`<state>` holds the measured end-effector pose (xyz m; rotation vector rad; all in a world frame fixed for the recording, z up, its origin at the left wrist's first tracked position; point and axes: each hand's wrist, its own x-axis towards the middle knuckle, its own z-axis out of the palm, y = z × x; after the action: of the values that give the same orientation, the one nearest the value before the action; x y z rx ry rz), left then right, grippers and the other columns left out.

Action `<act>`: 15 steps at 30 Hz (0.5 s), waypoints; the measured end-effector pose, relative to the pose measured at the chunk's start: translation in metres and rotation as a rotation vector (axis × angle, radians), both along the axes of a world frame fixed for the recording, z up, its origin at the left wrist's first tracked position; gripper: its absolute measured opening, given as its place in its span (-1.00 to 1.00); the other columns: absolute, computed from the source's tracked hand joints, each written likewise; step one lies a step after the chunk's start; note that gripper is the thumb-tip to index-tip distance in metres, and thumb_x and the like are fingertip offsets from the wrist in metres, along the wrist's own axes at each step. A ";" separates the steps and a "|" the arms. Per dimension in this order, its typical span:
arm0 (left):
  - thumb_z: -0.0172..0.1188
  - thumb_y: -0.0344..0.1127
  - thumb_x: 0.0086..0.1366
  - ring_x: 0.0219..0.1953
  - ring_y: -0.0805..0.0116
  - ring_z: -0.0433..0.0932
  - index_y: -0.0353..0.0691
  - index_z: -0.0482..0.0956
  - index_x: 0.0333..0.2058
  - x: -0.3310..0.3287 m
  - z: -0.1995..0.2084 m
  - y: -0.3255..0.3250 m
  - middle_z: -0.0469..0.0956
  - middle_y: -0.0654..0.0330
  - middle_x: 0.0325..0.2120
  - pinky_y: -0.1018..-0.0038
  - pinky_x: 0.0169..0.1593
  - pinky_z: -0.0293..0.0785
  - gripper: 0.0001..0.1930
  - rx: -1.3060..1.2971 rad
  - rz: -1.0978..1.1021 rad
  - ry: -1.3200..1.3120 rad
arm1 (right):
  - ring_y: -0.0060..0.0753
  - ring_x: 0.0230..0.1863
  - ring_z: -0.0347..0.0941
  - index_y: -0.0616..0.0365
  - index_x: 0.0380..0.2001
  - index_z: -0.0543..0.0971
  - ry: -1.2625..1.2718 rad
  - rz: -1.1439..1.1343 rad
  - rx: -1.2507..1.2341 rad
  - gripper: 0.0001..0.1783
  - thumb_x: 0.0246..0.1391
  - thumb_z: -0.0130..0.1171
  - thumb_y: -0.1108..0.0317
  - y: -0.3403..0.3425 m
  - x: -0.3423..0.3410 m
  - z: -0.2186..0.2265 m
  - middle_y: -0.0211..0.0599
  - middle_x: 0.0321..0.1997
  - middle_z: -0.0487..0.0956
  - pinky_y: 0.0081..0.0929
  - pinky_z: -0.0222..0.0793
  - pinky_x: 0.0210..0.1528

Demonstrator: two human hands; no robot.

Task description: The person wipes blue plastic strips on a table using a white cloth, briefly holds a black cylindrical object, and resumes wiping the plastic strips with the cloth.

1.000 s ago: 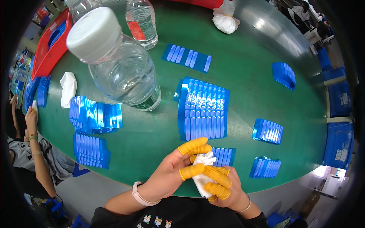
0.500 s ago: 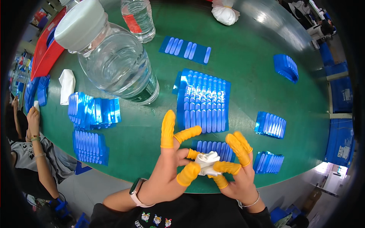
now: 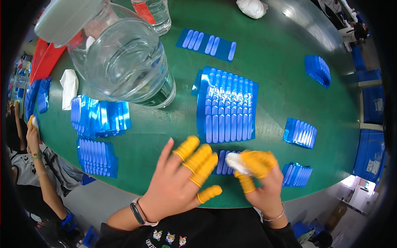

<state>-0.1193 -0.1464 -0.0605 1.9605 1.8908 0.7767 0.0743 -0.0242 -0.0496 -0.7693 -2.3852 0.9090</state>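
Note:
My left hand, with yellow finger cots on several fingers, hovers flat and spread over the green table's near edge, holding nothing. My right hand, also in yellow cots, pinches a small white wad of cloth or tissue. Both hands hover over a small blue ridged tray lying on the table, partly hidden by the fingers. Just beyond it sits a large stack of blue ridged trays.
A big clear water jug with a grey lid stands at the left, a smaller bottle behind it. More blue tray stacks lie around the green table. Another person's arm is at the far left.
My two hands have come apart: the left let go of the white wad and spread open, while the right kept it and shifted right over the small tray.

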 end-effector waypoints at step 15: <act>0.24 0.17 0.19 0.14 0.09 0.44 -0.19 0.58 0.05 0.033 -0.022 -0.023 0.52 0.17 0.02 -0.38 0.32 -0.03 -0.39 -0.043 -0.046 0.035 | -0.17 -0.18 0.54 0.16 -0.15 0.66 -0.068 0.083 -0.015 -0.59 -0.18 0.39 0.59 0.003 0.005 -0.010 -0.22 -0.13 0.59 -0.34 0.47 -0.14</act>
<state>-0.0860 -0.1695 -0.0827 1.9963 1.8595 0.6872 0.0791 -0.0213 -0.0599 -0.7220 -2.4883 0.9496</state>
